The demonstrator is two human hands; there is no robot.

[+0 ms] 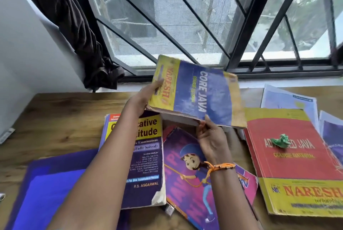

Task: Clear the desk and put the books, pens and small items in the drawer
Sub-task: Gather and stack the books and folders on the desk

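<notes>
Fingers of the left hand [143,98] and right hand [209,135] are clamped on a worn blue-and-yellow "CORE JAVA" book [196,92], lifted at frame centre above the wooden desk [61,118]. Lying flat are seen an "R.S. AGGARWAL" book [146,164] centre-left, a glossy cartoon book [187,183] beside it, and a red "ADVANCED JAVA" "NARESH" book [297,164] at right with crumpled green paper [280,140] on it.

Blue-yellow Core Java book [200,94] was lifted, tilted above desk [61,118]; red Advanced Java book [297,163] lay flat at right.
</notes>
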